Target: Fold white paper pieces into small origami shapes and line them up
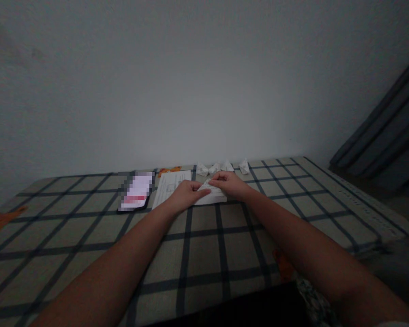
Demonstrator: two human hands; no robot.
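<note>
Between my two hands is a partly folded sheet of white paper (215, 196) with a pointed top and a straight lower edge. My left hand (188, 194) grips its left side, thumb lying across the front. With fingertips pinched near the peak, my right hand (230, 184) holds the same paper from the right. Just behind my hands stand several folded paper pieces (244, 166) with pointed shapes. A flat printed sheet (163, 188) lies left of my left hand, partly hidden by it.
A phone (135, 193) with a lit, blurred screen lies to the left on the checked cloth (204, 254). Behind the cloth rises a plain wall (204, 81). A dark curtain (388, 118) hangs at the right, beside the cloth's edge.
</note>
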